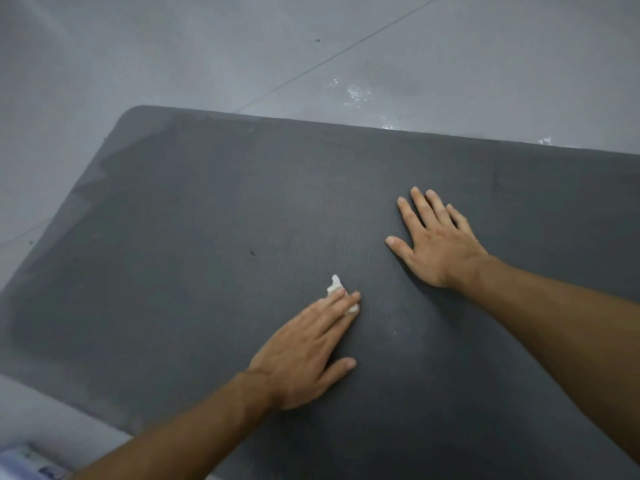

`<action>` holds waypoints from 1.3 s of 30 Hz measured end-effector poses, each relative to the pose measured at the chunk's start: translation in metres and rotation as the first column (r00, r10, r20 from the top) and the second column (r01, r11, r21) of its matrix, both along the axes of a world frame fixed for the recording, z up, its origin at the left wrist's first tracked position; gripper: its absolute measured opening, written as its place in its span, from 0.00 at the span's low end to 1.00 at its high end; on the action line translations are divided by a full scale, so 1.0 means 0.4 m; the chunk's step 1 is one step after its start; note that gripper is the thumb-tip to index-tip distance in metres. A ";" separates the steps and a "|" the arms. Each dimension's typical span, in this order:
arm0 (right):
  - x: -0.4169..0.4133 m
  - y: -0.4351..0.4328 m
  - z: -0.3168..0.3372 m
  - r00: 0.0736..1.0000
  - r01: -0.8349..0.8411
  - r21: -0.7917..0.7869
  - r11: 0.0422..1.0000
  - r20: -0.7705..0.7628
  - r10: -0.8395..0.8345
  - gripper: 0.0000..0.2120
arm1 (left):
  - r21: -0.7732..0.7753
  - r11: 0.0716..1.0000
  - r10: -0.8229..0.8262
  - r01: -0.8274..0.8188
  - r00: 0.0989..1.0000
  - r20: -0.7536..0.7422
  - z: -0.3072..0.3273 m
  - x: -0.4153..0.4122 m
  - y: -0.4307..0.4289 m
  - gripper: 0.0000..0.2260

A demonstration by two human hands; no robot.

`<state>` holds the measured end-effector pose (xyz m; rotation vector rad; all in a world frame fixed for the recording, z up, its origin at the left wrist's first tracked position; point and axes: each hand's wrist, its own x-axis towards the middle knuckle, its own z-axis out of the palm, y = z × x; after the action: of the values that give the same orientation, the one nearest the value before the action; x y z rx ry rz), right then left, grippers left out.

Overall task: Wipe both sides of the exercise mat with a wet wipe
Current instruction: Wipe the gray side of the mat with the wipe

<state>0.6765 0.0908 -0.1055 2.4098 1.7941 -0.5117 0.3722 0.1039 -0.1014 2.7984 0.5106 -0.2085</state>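
The dark grey ribbed foam exercise mat [207, 220] filled mid-frame on the pale grey tiled floor [138, 46]. The left hand [304, 351] pressed a crumpled white wet wipe [336, 289] under straight fingers, lower centre. The right hand [436, 240] lay flat, fingers spread, centre right.

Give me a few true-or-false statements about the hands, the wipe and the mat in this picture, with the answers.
1. The left hand presses a crumpled white wet wipe onto the dark grey ribbed exercise mat with straight fingers. True.
2. The right hand holds a second wipe. False: it lies flat on the mat, fingers spread, holding nothing.
3. The mat is rolled up. False: it lies spread flat on the pale grey tiled floor.
4. Shiny wet patches show on the floor beyond the mat's far edge. True.
5. The two hands touch each other. False: bare mat lies between them.
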 end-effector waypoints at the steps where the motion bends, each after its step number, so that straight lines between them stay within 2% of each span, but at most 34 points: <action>1: -0.006 -0.015 -0.001 1.000 -0.005 0.001 1.000 0.002 0.005 0.39 | 0.028 0.999 0.021 -0.022 1.000 0.005 -0.004 -0.006 0.015 0.33; 3: -0.022 -0.052 -0.008 1.000 -0.011 0.019 1.000 0.010 0.011 0.38 | 0.053 0.981 0.185 -0.185 0.983 0.012 -0.012 -0.021 0.069 0.33; 6: -0.038 -0.095 -0.019 1.000 0.003 0.052 0.999 0.013 -0.004 0.39 | 0.058 0.849 0.528 -0.526 0.849 -0.030 -0.006 -0.057 0.161 0.36; 8: -0.048 -0.122 -0.024 1.000 0.015 0.075 0.997 0.010 -0.016 0.39 | 0.046 0.838 0.545 -0.544 0.834 -0.086 0.003 -0.082 0.197 0.39; 12: -0.081 -0.205 -0.031 0.999 0.029 0.132 0.991 0.018 -0.032 0.37 | -0.035 0.943 0.326 -0.331 0.940 -0.105 0.020 -0.067 0.181 0.35; 16: -0.101 -0.288 -0.041 0.999 0.039 0.172 0.984 0.028 -0.044 0.35 | 0.019 0.985 0.173 -0.172 0.972 -0.160 0.012 0.005 0.089 0.34; 19: -0.091 -0.328 -0.042 0.999 0.013 0.181 0.983 0.043 -0.021 0.35 | 0.036 0.999 -0.007 0.013 0.986 -0.164 0.006 0.022 0.006 0.35; 21: -0.083 -0.350 -0.041 0.998 -0.008 0.177 0.984 0.056 -0.002 0.35 | 0.018 0.970 -0.237 0.241 0.964 -0.117 0.008 0.002 -0.060 0.35; 23: -0.079 -0.363 -0.041 0.998 -0.014 0.171 0.985 0.062 0.003 0.35 | 0.062 0.893 -0.437 0.445 0.893 -0.107 0.009 -0.035 -0.128 0.34; 25: -0.079 -0.368 -0.041 0.998 -0.004 0.177 0.984 0.059 -0.007 0.35 | 0.132 0.872 -0.459 0.472 0.881 -0.116 0.002 -0.068 -0.162 0.33; 29: -0.077 -0.379 -0.047 0.998 0.003 0.189 0.982 0.068 -0.016 0.34 | 0.150 0.969 -0.188 0.198 0.979 -0.080 -0.020 -0.084 -0.082 0.32; 31: -0.071 -0.389 -0.049 0.998 0.008 0.189 0.982 0.066 -0.021 0.34 | 0.185 0.983 0.037 -0.020 0.996 -0.084 -0.025 -0.086 -0.004 0.32; 32: -0.067 -0.396 -0.049 0.997 0.022 0.188 0.982 0.067 -0.035 0.34 | 0.187 0.967 0.195 -0.176 0.976 -0.092 -0.021 -0.087 0.035 0.33; 34: -0.064 -0.410 -0.050 0.995 0.067 0.189 0.980 0.061 -0.080 0.35 | 0.157 0.880 0.468 -0.447 0.872 -0.143 -0.010 -0.082 0.103 0.37; 36: -0.066 -0.428 -0.049 0.990 0.115 0.201 0.973 0.053 -0.128 0.35 | 0.143 0.830 0.557 -0.539 0.811 -0.177 -0.003 -0.064 0.135 0.39; 39: -0.064 -0.455 -0.046 0.983 0.162 0.221 0.962 0.053 -0.178 0.36 | 0.094 0.820 0.572 -0.564 0.809 -0.137 -0.006 -0.004 0.107 0.41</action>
<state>0.6508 -0.0914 -0.1238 2.7054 1.7024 -0.2496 0.3705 0.1468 -0.1039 2.5346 1.3782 -0.2884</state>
